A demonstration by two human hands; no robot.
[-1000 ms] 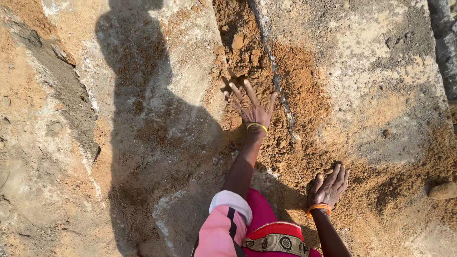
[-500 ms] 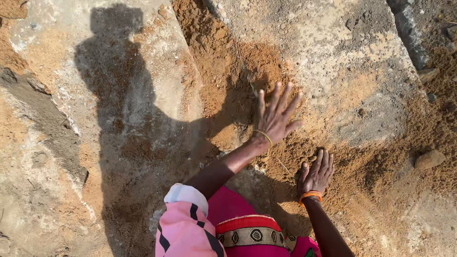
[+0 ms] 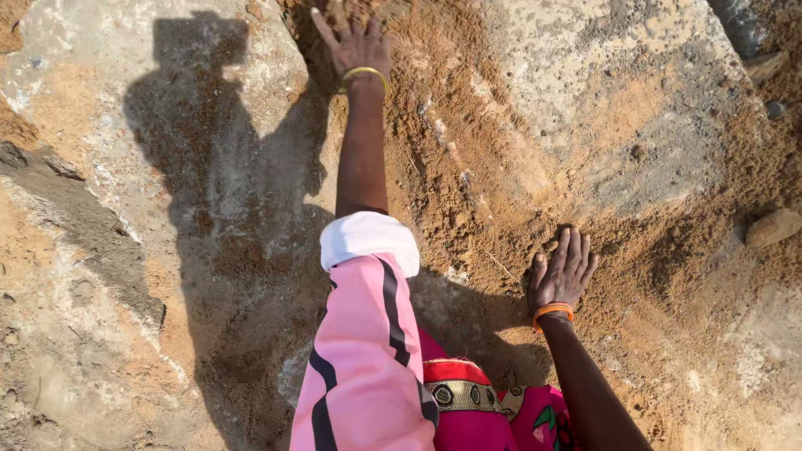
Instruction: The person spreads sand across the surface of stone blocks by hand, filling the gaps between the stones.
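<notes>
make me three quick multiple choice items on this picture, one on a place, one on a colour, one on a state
1. Where does the left hand lie?
A. far up the band of loose soil, arm stretched out
B. on the small stone at the right edge
C. on the pink sleeve

2. What colour is the bangle on the right hand?
A. blue
B. orange
C. white

3. How is the right hand placed?
A. clenched in a fist
B. gripping a tool
C. flat, fingers spread on the soil

Answers:
1. A: the arm reaches to the top of the view, with the fingers on brown earth.
2. B: an orange ring circles that wrist.
3. C: the palm faces down, the fingers are splayed and nothing is held.
</notes>
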